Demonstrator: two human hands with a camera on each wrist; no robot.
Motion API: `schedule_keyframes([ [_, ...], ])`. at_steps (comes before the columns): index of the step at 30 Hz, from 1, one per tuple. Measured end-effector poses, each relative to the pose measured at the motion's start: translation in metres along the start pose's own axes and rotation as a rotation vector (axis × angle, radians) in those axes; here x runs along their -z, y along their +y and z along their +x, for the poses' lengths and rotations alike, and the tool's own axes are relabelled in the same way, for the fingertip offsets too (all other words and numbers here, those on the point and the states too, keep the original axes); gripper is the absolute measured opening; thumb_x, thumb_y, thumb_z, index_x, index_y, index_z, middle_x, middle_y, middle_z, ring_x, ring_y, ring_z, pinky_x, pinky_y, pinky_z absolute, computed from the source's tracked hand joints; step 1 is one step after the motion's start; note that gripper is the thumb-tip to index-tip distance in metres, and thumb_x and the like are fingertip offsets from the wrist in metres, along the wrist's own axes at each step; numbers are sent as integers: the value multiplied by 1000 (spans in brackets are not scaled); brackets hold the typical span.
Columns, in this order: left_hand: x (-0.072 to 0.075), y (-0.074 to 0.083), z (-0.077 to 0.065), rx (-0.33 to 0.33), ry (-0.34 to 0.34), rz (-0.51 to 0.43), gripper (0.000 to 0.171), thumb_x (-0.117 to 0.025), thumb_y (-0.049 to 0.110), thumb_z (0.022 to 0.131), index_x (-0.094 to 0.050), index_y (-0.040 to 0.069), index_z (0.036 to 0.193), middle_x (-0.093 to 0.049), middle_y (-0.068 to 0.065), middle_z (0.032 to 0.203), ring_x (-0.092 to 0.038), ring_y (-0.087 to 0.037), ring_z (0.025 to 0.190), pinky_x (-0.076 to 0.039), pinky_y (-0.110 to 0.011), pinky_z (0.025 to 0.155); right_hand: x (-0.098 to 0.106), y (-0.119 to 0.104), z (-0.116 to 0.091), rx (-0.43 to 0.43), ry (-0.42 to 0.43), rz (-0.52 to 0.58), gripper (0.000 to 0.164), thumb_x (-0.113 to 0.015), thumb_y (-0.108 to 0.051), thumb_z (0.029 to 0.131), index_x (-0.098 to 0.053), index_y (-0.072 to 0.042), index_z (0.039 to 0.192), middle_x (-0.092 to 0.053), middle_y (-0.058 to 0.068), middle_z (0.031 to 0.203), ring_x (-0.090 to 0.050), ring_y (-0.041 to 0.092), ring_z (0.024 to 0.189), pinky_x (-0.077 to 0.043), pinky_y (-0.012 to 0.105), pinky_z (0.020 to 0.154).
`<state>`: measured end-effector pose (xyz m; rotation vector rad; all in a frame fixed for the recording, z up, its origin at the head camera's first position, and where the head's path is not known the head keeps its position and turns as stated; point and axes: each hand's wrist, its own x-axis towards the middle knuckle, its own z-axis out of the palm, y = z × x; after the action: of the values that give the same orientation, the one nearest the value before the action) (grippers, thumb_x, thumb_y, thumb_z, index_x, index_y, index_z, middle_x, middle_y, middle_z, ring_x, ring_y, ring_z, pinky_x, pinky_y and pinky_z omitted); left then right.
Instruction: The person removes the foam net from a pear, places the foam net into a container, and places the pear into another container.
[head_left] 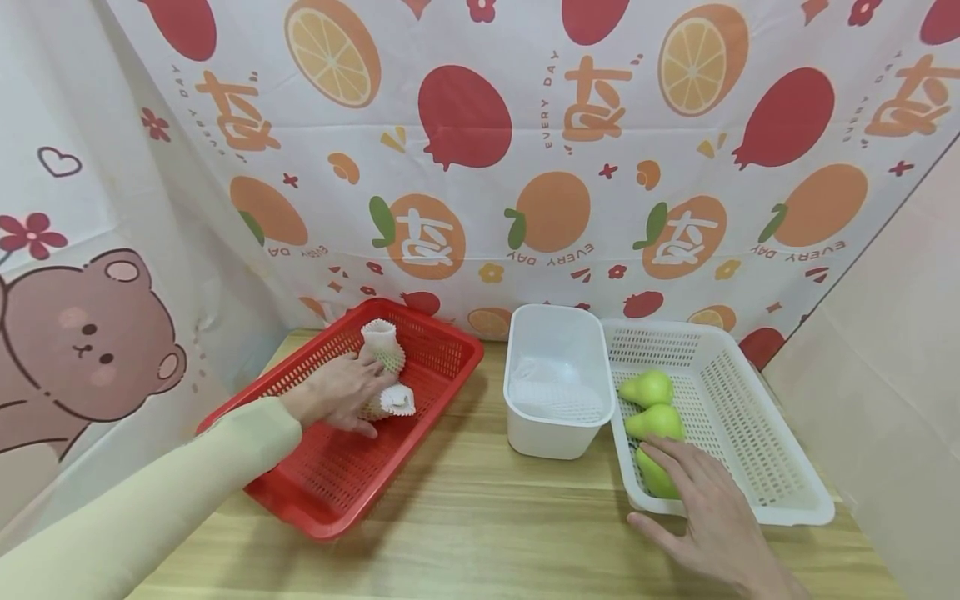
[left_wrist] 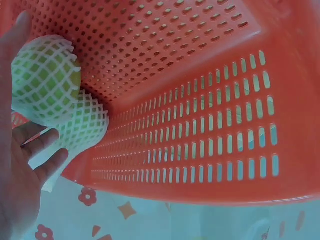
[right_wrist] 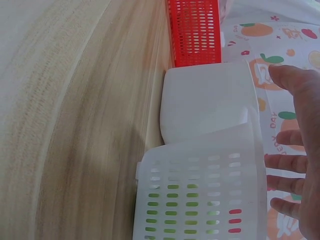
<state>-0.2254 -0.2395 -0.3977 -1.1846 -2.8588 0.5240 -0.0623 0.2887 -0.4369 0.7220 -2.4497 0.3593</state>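
Observation:
Inside the red basket [head_left: 337, 492], my left hand [head_left: 341, 392] lies at two green fruits in white foam nets. One netted fruit [head_left: 385, 350] is toward the back; the other netted fruit [head_left: 393, 401] is partly covered by the hand. The left wrist view shows the fingers [left_wrist: 37, 147] spread beside the netted fruits, not curled round them. Over the front of the white basket [head_left: 795, 500], my right hand [head_left: 701, 517] is held with fingers extended, partly hiding the nearest green pear [head_left: 656, 475]. Two more pears [head_left: 651, 387] lie behind it in a row.
Between the baskets stands a white plastic tub [head_left: 558, 437] with white foam nets [head_left: 558, 402] inside. It sits close against the white basket. A printed curtain [head_left: 480, 192] hangs behind, and all containers rest on a wooden table [head_left: 480, 533].

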Motion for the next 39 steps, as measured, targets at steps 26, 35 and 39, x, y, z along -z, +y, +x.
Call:
schedule_keyframes([
  [26, 0, 4, 11, 4, -36, 26, 73, -97, 40, 67, -64, 14, 126, -70, -14, 123, -63, -34, 116, -55, -53, 104, 1, 1, -2, -11, -18, -4, 86, -84, -63, 77, -64, -11, 142, -64, 5, 145, -58, 28, 130, -10, 11, 126],
  [35, 3, 5, 5, 13, -53, 8, 79, -97, 43, 67, -64, 12, 133, -69, -16, 131, -60, -37, 124, -54, -55, 106, 1, -2, 1, 4, 7, -16, 88, -89, -58, 71, -64, -12, 142, -65, 3, 143, -59, 27, 128, -18, 14, 121],
  [39, 4, 5, 2, 9, -53, 16, 83, -96, 45, 68, -63, 11, 136, -68, -17, 136, -59, -39, 129, -53, -55, 108, 1, -3, 2, 11, 15, -19, 86, -85, -62, 75, -64, -12, 141, -65, 4, 142, -60, 27, 127, -19, 15, 119],
])
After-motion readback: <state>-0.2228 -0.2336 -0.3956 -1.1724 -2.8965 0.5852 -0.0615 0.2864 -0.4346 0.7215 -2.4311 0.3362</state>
